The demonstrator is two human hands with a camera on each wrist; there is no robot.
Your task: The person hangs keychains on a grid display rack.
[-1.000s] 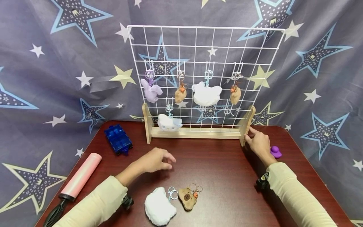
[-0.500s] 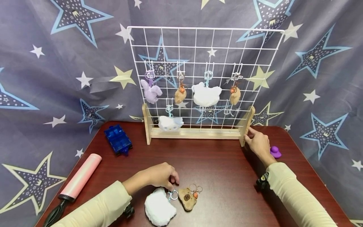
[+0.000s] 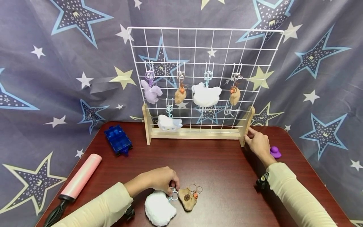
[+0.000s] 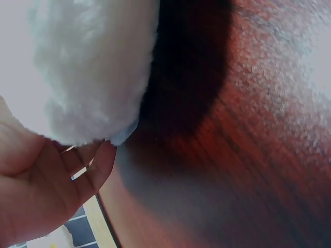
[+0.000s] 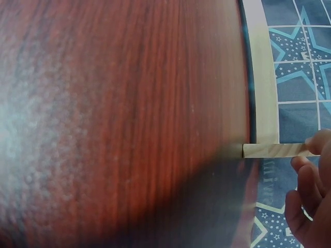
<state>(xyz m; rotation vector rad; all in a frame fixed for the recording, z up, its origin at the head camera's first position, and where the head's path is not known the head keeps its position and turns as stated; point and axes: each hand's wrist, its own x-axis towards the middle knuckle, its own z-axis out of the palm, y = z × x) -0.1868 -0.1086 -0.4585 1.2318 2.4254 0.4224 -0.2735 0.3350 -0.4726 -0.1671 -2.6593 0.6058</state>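
At the front of the table my left hand (image 3: 163, 180) pinches the key rings (image 3: 174, 194) of a white plush keychain (image 3: 159, 208), which lies on the wood. In the left wrist view the fluffy plush (image 4: 93, 67) covers part of that hand's fingers. Just right of it lies a brown bear plush keychain (image 3: 187, 198) with rings and an orange bell. My right hand (image 3: 258, 144) grips the right wooden foot (image 3: 247, 126) of a white wire grid rack (image 3: 195, 78); the right wrist view shows thumb and fingers on either side of this wooden foot (image 5: 274, 150).
Hooks on the rack carry a purple plush (image 3: 151, 92), two brown plushes, a white plush (image 3: 206, 94) and a lower white-and-blue plush (image 3: 169, 123). A blue plastic case (image 3: 118, 139) and a pink pump (image 3: 82, 175) lie left. A purple object (image 3: 275, 152) sits right.
My left hand has come down and towards me from above the table to the white plush keychain's rings, its fingers closing there. The right hand has stayed on the rack's foot.
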